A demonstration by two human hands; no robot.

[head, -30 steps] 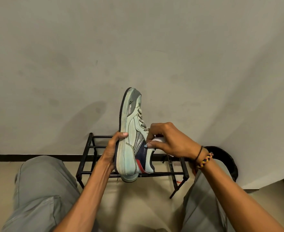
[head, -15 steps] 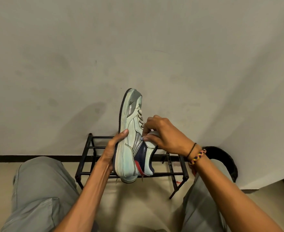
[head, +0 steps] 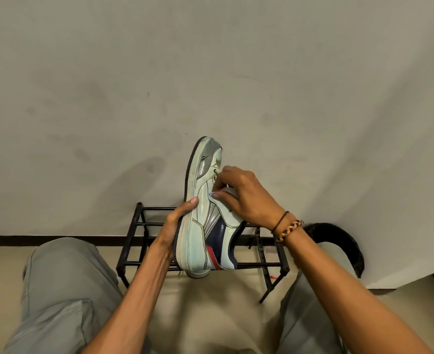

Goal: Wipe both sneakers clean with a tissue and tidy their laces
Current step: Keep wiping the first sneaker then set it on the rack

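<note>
A pale mint sneaker (head: 200, 200) with grey, navy and red panels is held up on its side, toe pointing away. My left hand (head: 176, 223) grips its sole edge, thumb lying on the upper. My right hand (head: 241, 198) holds a white tissue (head: 227, 194) and presses it against the upper near the laces (head: 214, 175), which are mostly hidden behind the fingers. The second sneaker is not in view.
A black metal shoe rack (head: 139, 223) stands against the grey wall (head: 210, 72) right behind the sneaker. A dark rounded object (head: 343, 238) sits at the right by the wall. My knees in grey trousers (head: 62, 290) flank the beige floor (head: 210, 302).
My right hand with the tissue has slid up the sneaker from the collar toward the laces near the toe. The left hand and sneaker stayed about where they were.
</note>
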